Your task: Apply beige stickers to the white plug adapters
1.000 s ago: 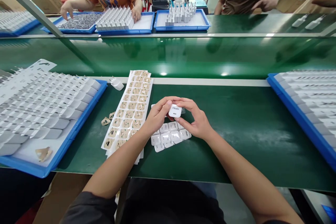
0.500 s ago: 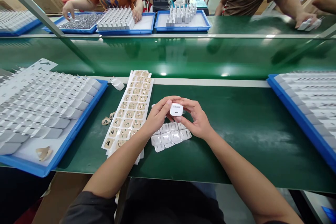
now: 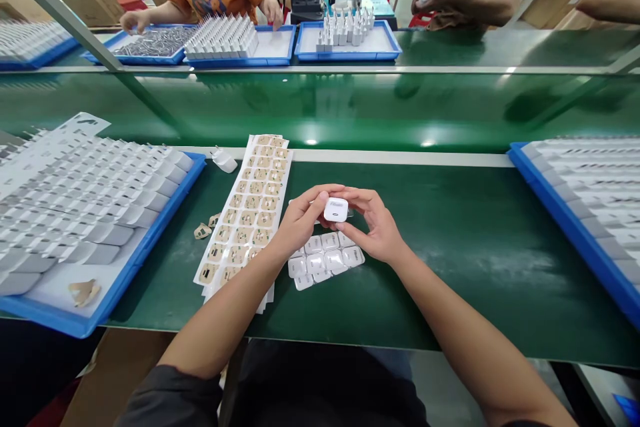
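Observation:
A white charger (image 3: 336,209) is gripped between my two hands, its face with a small port slot turned up toward me. My left hand (image 3: 301,219) closes on its left side, the thumb along the edge. From the right, my right hand (image 3: 374,227) pinches it with thumb below and fingers behind. Under the hands lies a sheet of clear square stickers (image 3: 325,260), partly covered by them. Left of it, a stack of sticker sheets (image 3: 243,213) with beige squares rests beneath my left forearm.
A blue tray (image 3: 145,250) of white chargers stands at left, another blue tray (image 3: 565,217) at right. A loose charger (image 3: 224,160) and beige scraps (image 3: 203,231) lie near the sheets. Beyond the green belt (image 3: 350,110), co-workers sit behind more trays (image 3: 347,55).
The charger in my hands has tilted slightly; my hands have barely moved. Across the belt, the co-worker in brown has lifted white items off the table toward the chest.

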### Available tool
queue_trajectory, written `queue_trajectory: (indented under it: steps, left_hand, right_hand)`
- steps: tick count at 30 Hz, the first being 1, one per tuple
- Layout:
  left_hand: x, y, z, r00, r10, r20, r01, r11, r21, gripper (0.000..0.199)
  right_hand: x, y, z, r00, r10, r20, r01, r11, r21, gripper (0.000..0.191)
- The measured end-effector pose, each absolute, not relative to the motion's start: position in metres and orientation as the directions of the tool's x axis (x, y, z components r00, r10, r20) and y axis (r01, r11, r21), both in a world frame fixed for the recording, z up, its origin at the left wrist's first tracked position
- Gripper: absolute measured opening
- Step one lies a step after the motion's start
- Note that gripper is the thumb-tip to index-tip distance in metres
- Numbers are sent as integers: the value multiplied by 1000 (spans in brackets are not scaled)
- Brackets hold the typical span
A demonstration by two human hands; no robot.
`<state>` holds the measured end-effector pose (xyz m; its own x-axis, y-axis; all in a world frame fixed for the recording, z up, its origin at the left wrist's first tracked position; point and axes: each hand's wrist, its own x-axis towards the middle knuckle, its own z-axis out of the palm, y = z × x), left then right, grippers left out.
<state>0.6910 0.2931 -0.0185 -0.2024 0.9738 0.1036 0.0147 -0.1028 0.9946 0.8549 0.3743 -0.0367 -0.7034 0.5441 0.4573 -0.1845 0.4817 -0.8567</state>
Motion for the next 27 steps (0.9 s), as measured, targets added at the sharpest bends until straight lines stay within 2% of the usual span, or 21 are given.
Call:
queue_trajectory:
  steps: [5, 10, 16, 19, 24, 27]
  left_hand:
    - [692, 292, -19, -214, 966, 144, 103, -124, 987, 37]
    - [692, 292, -20, -204, 969, 136, 107, -117, 987, 37]
    - [693, 293, -22, -123, 992, -12, -26, 9, 1000, 42]
    - [693, 295, -24, -105, 993, -57, -106, 46, 993, 42]
    - [692, 297, -24, -104, 994, 31, -67, -38, 997, 40]
    - [692, 296, -23, -75, 996, 40, -105, -47, 993, 39]
  right_hand:
    - [856, 374, -34, -686, 543, 483, -50, 628, -777, 41]
    - [856, 374, -34, -670, 552, 496, -15, 658, -753, 38]
    - [853, 374, -36, -651, 538, 535, -18, 693, -720, 34]
    - [852, 376, -37, -664, 527, 531, -18, 699, -715, 33]
    - [851, 378, -39, -687, 521, 507, -57, 657, -751, 38]
    - [851, 379, -40, -687, 544, 482, -64, 616, -785, 37]
